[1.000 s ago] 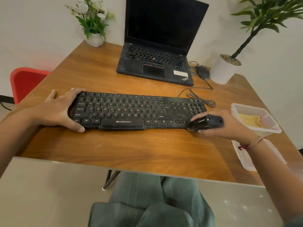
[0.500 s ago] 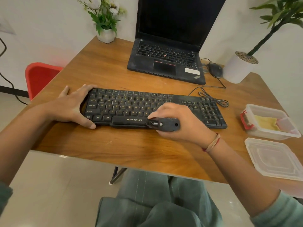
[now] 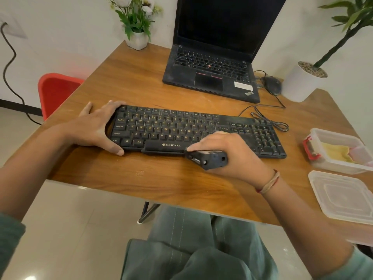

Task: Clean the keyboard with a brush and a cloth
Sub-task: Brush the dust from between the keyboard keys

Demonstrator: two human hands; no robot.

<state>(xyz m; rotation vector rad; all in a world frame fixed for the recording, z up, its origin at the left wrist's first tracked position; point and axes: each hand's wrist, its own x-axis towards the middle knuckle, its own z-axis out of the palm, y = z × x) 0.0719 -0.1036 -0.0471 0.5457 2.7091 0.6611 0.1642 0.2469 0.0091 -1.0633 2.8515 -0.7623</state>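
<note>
A black keyboard (image 3: 181, 128) lies across the wooden table (image 3: 181, 184). My left hand (image 3: 96, 128) holds its left end, thumb on the front edge and fingers over the back corner. My right hand (image 3: 228, 152) grips a black brush (image 3: 207, 159) by its handle at the keyboard's front edge, just right of the space bar. The bristles are hidden under my hand. A yellow cloth (image 3: 335, 152) lies in a clear plastic box (image 3: 333, 136) to the right.
An open black laptop (image 3: 212, 73) stands behind the keyboard, with a mouse (image 3: 272, 83) and its coiled cable (image 3: 270, 120) to its right. Two potted plants (image 3: 137, 39) (image 3: 302, 83) sit at the back corners. The box's lid (image 3: 341, 197) lies at the right edge. A red chair (image 3: 56, 91) is on the left.
My right hand has swept the brush left along the keyboard's front row, from the right end to near the space bar, where it has stayed since. My left hand kept its hold.
</note>
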